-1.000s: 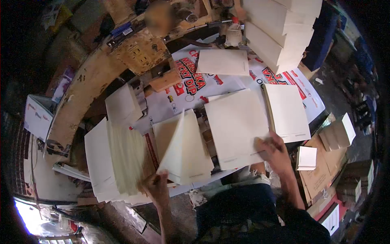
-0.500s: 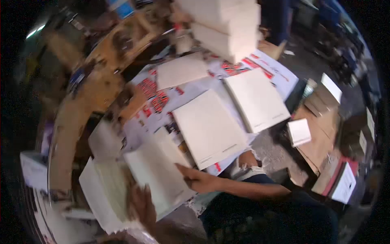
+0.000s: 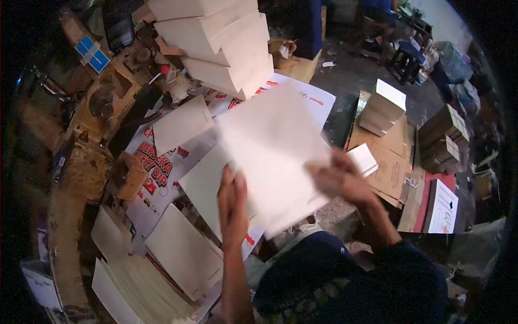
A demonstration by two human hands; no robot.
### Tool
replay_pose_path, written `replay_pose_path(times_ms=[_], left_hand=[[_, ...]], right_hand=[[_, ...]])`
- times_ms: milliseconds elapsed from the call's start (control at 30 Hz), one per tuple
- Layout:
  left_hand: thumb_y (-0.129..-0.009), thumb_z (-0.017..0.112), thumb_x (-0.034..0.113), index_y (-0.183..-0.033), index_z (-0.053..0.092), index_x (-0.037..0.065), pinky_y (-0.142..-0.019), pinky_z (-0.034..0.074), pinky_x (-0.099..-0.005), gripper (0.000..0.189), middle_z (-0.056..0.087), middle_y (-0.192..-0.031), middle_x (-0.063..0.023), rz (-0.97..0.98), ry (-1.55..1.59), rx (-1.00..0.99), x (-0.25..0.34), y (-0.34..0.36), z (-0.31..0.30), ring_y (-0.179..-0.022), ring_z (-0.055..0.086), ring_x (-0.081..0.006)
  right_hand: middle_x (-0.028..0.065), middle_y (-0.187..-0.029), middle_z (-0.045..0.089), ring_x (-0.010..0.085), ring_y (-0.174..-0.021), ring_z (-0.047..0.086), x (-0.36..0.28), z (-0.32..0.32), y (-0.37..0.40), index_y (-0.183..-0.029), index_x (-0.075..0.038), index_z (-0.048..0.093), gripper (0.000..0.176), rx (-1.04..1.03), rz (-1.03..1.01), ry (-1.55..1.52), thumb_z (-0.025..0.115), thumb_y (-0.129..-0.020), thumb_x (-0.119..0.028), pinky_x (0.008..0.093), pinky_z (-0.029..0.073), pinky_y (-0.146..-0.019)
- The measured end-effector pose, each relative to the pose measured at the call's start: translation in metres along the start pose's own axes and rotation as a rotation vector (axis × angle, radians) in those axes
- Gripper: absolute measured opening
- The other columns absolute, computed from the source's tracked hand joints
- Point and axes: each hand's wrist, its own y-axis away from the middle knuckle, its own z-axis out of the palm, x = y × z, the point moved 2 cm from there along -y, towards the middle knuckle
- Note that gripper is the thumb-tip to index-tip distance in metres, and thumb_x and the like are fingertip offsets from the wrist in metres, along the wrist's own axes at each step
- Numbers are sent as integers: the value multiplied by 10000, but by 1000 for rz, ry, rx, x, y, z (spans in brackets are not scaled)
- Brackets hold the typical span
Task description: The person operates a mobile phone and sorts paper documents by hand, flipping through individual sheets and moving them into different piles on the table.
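A white stack of paper (image 3: 275, 151), blurred and bright, is held up over the table between both hands. My left hand (image 3: 233, 202) presses its fingers along the stack's left edge. Smeared by motion, my right hand (image 3: 345, 175) has its fingers curled at the right edge. Behind my left hand, a second paper stack (image 3: 205, 189) lies partly covered. Nearer me on the left is another stack with small print (image 3: 186, 254), beside a thick, fanned pile of sheets (image 3: 143, 286).
Tall white paper piles (image 3: 226, 48) stand at the back of the printed poster sheet (image 3: 154, 167). A thin white sheet (image 3: 183, 124) lies there too. On the right, small paper blocks (image 3: 383, 105) rest on flattened cardboard (image 3: 383, 167). A wooden bench (image 3: 81, 189) runs along the left.
Both hands have left the stack at the lower left and moved right. They now hold a white paper stack above the table. The view has shifted too.
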Motion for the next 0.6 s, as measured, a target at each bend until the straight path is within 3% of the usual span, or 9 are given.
replay_pose_path(times_ms=[33, 67, 100, 133, 200, 267, 367, 500, 600], left_hand=[[-982, 516, 210, -1294, 502, -9, -926, 447, -334, 382, 568, -1246, -121, 13, -31, -92, -8, -24, 15, -1085, 553, -190], [-937, 566, 175, -1141, 606, 11, -878, 469, -361, 265, 620, -1146, -133, 209, -248, -133, -21, -42, 34, -1002, 600, -233], [-858, 636, 144, -1014, 635, 20, -826, 479, -388, 199, 628, -1060, -141, 335, -462, -130, -34, -52, 56, -938, 607, -285], [-827, 687, 144, -1020, 644, 27, -804, 489, -366, 230, 632, -1003, -136, 462, -507, -177, -42, -57, 78, -923, 605, -274], [-735, 758, 162, -968, 634, 32, -849, 471, -415, 294, 597, -996, -162, 419, -822, -312, -40, -57, 112, -966, 575, -323], [-746, 745, 134, -919, 649, 8, -803, 494, -422, 234, 644, -938, -176, 407, -916, -318, -55, -64, 125, -917, 618, -329], [-759, 729, 104, -841, 656, -29, -711, 522, -388, 172, 681, -821, -179, 327, -671, -408, -63, -76, 114, -779, 667, -319], [-767, 708, 67, -793, 658, -42, -630, 527, -346, 123, 680, -721, -182, 250, -519, -333, -63, -74, 98, -640, 680, -266], [-776, 752, 98, -764, 653, -58, -552, 494, -285, 185, 685, -703, -147, 25, -244, -183, -66, -60, 95, -621, 654, -143]], right_hand=[[114, -1095, 655, 187, -995, 608, -12, -18, 6, -1234, 19, 550, 444, 204, -52, 44, 663, -889, -237, 314, 494, -865], [110, -1122, 646, 189, -1020, 605, -26, -36, 12, -1249, 12, 543, 441, 405, -111, 93, 658, -893, -222, 316, 482, -896], [113, -1149, 635, 192, -1041, 600, -25, -62, 12, -1263, 5, 535, 454, 467, -214, 72, 663, -890, -219, 321, 479, -907], [115, -1177, 625, 195, -1063, 595, -23, -89, 11, -1278, -2, 527, 468, 525, -322, 50, 668, -887, -216, 327, 476, -918], [110, -1204, 607, 187, -1052, 589, -28, -126, 15, -1295, -4, 512, 483, 627, -413, 71, 667, -888, -212, 317, 478, -902], [86, -1122, 625, 158, -959, 594, -56, -127, 26, -1251, 3, 544, 444, 655, -419, 216, 677, -882, -203, 297, 487, -845], [70, -1057, 640, 152, -913, 603, -58, -140, 29, -1227, 2, 564, 425, 621, -435, 194, 682, -878, -209, 291, 495, -814], [45, -975, 642, 129, -840, 603, -40, -137, 12, -1209, 0, 575, 419, 574, -327, 66, 687, -873, -224, 276, 506, -741], [29, -927, 629, 116, -776, 596, -37, -144, -5, -1183, -6, 588, 398, 542, -286, 70, 685, -870, -231, 261, 507, -695]])
